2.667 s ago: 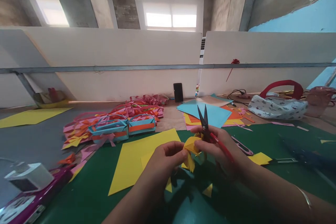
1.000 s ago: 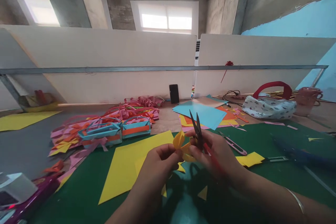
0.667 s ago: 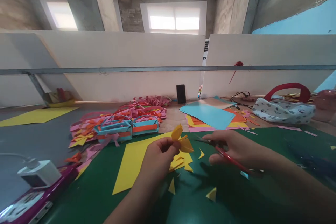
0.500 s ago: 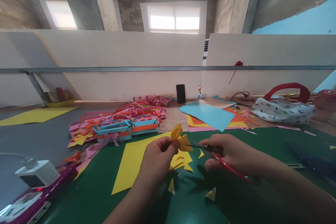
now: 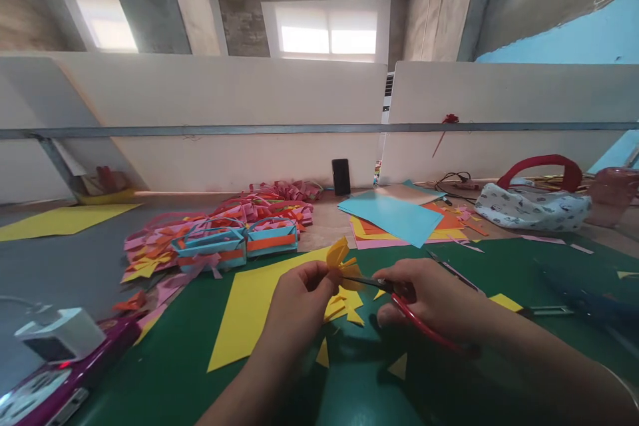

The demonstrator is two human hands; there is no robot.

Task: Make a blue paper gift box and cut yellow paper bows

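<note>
My left hand (image 5: 305, 299) pinches a folded yellow paper piece (image 5: 339, 254) with fanned, petal-like flaps, held above the green mat. My right hand (image 5: 424, 296) grips red-handled scissors (image 5: 414, 319); their dark blades reach left to the lower part of the paper piece. Whether the blades are fully closed on the paper I cannot tell. Beneath my hands lies a yellow sheet (image 5: 234, 319) with small yellow offcuts (image 5: 344, 306) on its right side. A triangular scrap (image 5: 323, 354) and another scrap (image 5: 399, 366) rest on the mat.
Blue paper baskets (image 5: 272, 237) stand by a heap of pink and red paper pieces (image 5: 284, 196). A phone (image 5: 341, 177) leans at the back, near stacked coloured sheets (image 5: 394, 213). A patterned pouch (image 5: 534, 206) sits right; a purple power strip (image 5: 80, 373) with a white charger (image 5: 62, 336) is left.
The scissors and my right hand have moved slightly left, bringing the blades further onto the yellow paper. My left hand keeps its pinch. The whole view has shifted a little.
</note>
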